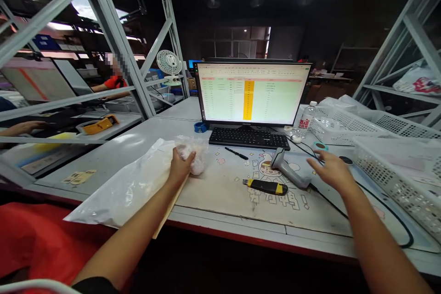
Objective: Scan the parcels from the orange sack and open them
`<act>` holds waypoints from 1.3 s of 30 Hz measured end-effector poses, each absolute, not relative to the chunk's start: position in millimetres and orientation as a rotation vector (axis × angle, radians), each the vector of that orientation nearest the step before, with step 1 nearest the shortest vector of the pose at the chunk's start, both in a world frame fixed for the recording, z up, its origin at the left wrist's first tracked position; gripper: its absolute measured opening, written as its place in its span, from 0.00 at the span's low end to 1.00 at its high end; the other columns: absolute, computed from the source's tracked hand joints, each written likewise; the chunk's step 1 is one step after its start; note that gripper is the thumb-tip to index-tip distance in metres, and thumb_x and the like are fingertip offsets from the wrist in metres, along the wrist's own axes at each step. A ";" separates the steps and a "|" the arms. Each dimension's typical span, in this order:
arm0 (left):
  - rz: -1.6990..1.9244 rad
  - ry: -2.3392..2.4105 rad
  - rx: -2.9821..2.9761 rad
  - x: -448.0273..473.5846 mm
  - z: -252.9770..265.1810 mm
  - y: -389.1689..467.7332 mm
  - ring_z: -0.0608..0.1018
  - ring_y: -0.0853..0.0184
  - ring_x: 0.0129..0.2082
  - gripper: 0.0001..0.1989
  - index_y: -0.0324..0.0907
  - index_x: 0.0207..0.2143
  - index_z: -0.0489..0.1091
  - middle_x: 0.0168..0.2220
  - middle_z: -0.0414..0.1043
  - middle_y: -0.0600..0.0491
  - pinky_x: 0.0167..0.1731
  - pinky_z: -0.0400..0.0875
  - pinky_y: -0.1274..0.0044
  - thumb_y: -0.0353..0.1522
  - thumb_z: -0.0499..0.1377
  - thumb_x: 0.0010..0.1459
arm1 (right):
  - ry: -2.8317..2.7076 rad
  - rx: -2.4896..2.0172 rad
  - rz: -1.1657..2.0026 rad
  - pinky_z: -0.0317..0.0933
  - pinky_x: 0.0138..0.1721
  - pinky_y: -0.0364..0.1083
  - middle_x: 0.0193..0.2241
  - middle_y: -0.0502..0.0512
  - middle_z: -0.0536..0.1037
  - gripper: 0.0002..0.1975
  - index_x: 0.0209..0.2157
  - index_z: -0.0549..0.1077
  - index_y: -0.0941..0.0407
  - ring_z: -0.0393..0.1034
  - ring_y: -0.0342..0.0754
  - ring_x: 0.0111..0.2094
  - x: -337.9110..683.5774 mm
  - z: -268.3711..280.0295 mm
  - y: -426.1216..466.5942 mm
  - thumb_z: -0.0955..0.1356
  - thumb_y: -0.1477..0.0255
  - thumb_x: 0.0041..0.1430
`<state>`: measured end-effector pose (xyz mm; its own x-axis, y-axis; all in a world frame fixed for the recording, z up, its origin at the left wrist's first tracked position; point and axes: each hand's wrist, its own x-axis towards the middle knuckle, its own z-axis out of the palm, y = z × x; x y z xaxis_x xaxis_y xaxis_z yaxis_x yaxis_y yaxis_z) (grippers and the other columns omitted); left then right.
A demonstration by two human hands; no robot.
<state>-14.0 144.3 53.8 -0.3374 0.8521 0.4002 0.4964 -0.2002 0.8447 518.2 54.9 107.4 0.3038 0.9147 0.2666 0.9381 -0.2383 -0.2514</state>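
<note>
My left hand (pixel 181 165) is closed on a bundle in clear plastic wrap (pixel 197 156); what the wrap holds cannot be made out. Under that forearm lie a large white plastic bag (pixel 127 188) and the edge of a tan envelope or card (pixel 172 203). Over the right part of the desk mat, my right hand (pixel 333 170) is open with fingers apart and nothing in it. Nearest to it is a grey barcode scanner (pixel 291 172), lying on the mat. A yellow and black utility knife (pixel 267 187) and a black pen (pixel 236 153) lie between my hands.
A monitor (pixel 223 96) showing a spreadsheet stands behind a black keyboard (pixel 248 138). White perforated baskets (pixel 386 165) and a bottle (pixel 306 117) line the right side. The scanner's cable (pixel 330 204) crosses the mat. At left, beyond a metal frame (pixel 117 41), another person's arm (pixel 99 87) shows.
</note>
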 end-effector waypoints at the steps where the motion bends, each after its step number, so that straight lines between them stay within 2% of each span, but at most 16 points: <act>1: 1.549 1.777 1.577 -24.8 56.4 146.8 0.79 0.48 0.54 0.31 0.44 0.55 0.61 0.52 0.75 0.41 0.57 0.73 0.60 0.52 0.63 0.57 | -1.648 -2.230 -0.183 0.64 0.61 0.60 0.58 0.68 0.79 0.31 0.64 0.73 0.58 0.72 0.68 0.60 540.3 98.4 47.2 0.64 0.53 0.69; 4: 1.532 1.876 1.587 -49.6 60.5 153.8 0.79 0.42 0.52 0.31 0.45 0.53 0.62 0.48 0.76 0.41 0.56 0.72 0.56 0.50 0.65 0.54 | -1.654 -2.275 -0.272 0.61 0.66 0.63 0.63 0.67 0.75 0.31 0.64 0.74 0.55 0.67 0.69 0.65 592.4 60.5 23.7 0.64 0.53 0.68; 6: 1.490 1.939 1.692 -57.8 59.7 157.2 0.78 0.39 0.53 0.31 0.44 0.52 0.63 0.48 0.76 0.40 0.57 0.71 0.56 0.50 0.66 0.53 | -1.676 -2.253 -0.251 0.62 0.66 0.61 0.65 0.65 0.73 0.31 0.65 0.73 0.54 0.68 0.67 0.64 610.0 35.4 11.1 0.63 0.52 0.68; 9: 1.426 1.998 2.012 -59.0 57.9 160.4 0.79 0.41 0.53 0.28 0.43 0.51 0.64 0.50 0.75 0.39 0.54 0.73 0.59 0.52 0.62 0.58 | -1.671 -2.197 -0.299 0.63 0.66 0.59 0.66 0.67 0.70 0.34 0.66 0.72 0.57 0.69 0.66 0.63 618.5 11.0 2.3 0.62 0.51 0.68; 13: 1.482 1.958 2.199 -53.3 66.7 163.3 0.79 0.45 0.52 0.24 0.42 0.50 0.65 0.51 0.75 0.39 0.50 0.75 0.60 0.52 0.56 0.65 | -1.593 -2.216 -0.365 0.66 0.63 0.62 0.65 0.70 0.70 0.36 0.65 0.73 0.59 0.68 0.69 0.63 626.5 0.5 5.3 0.61 0.51 0.65; 17: 1.736 1.856 2.318 -42.1 86.5 155.0 0.76 0.45 0.59 0.27 0.41 0.58 0.62 0.58 0.72 0.36 0.58 0.71 0.57 0.47 0.60 0.64 | -1.553 -2.257 -0.299 0.72 0.54 0.60 0.64 0.64 0.72 0.36 0.65 0.73 0.55 0.74 0.65 0.57 637.0 -4.6 8.3 0.59 0.50 0.65; 20: 1.989 1.588 2.575 -12.7 97.2 138.5 0.71 0.44 0.65 0.26 0.43 0.59 0.63 0.62 0.70 0.36 0.64 0.64 0.53 0.44 0.61 0.65 | -1.560 -2.243 -0.334 0.72 0.50 0.58 0.62 0.63 0.74 0.35 0.64 0.75 0.53 0.76 0.63 0.54 636.6 -8.1 5.9 0.59 0.50 0.64; 22: 1.797 1.444 2.702 19.0 98.9 131.1 0.68 0.47 0.67 0.20 0.45 0.56 0.66 0.63 0.69 0.39 0.67 0.61 0.54 0.43 0.60 0.66 | -1.576 -2.203 -0.388 0.72 0.50 0.58 0.60 0.62 0.75 0.34 0.62 0.76 0.53 0.76 0.62 0.53 633.0 -9.0 3.4 0.59 0.51 0.64; 24: 1.415 1.423 2.694 53.9 96.2 134.7 0.68 0.52 0.68 0.15 0.46 0.54 0.69 0.63 0.70 0.43 0.69 0.61 0.60 0.40 0.59 0.68 | -1.578 -2.177 -0.430 0.72 0.51 0.57 0.59 0.62 0.75 0.33 0.60 0.78 0.54 0.76 0.62 0.52 629.6 -9.1 1.5 0.59 0.52 0.65; 26: 1.202 1.507 2.604 84.1 90.2 151.7 0.73 0.55 0.62 0.13 0.45 0.52 0.71 0.60 0.72 0.44 0.65 0.67 0.64 0.38 0.58 0.69 | -1.581 -2.172 -0.436 0.72 0.51 0.57 0.59 0.62 0.76 0.33 0.59 0.79 0.54 0.76 0.61 0.51 628.4 -9.3 0.7 0.59 0.52 0.64; 28: 1.106 1.648 2.486 104.5 82.8 178.4 0.76 0.53 0.57 0.13 0.42 0.52 0.72 0.57 0.74 0.43 0.60 0.72 0.64 0.36 0.58 0.68 | -1.579 -2.173 -0.430 0.72 0.50 0.57 0.59 0.61 0.75 0.32 0.59 0.79 0.52 0.76 0.61 0.50 629.3 -10.3 0.8 0.59 0.52 0.64; 30: 1.030 1.785 2.372 114.5 75.8 207.5 0.76 0.50 0.57 0.16 0.40 0.55 0.71 0.58 0.73 0.40 0.59 0.73 0.62 0.35 0.59 0.67 | -1.572 -2.164 -0.425 0.72 0.50 0.58 0.59 0.61 0.75 0.32 0.59 0.79 0.51 0.77 0.61 0.50 631.5 -12.2 1.2 0.60 0.51 0.64; 34: 0.961 1.949 2.257 115.5 65.5 252.0 0.69 0.46 0.66 0.23 0.38 0.62 0.68 0.65 0.68 0.37 0.66 0.66 0.59 0.38 0.58 0.69 | -1.554 -2.109 -0.445 0.73 0.51 0.59 0.57 0.61 0.77 0.31 0.56 0.81 0.51 0.77 0.62 0.50 635.9 -17.5 2.3 0.60 0.51 0.63; 39: 0.897 2.018 2.238 106.0 44.2 274.1 0.56 0.43 0.75 0.31 0.35 0.69 0.64 0.74 0.57 0.36 0.75 0.49 0.55 0.46 0.53 0.72 | -1.536 -2.123 -0.428 0.74 0.47 0.60 0.58 0.60 0.77 0.32 0.57 0.80 0.49 0.78 0.64 0.51 641.0 -23.8 0.1 0.60 0.47 0.62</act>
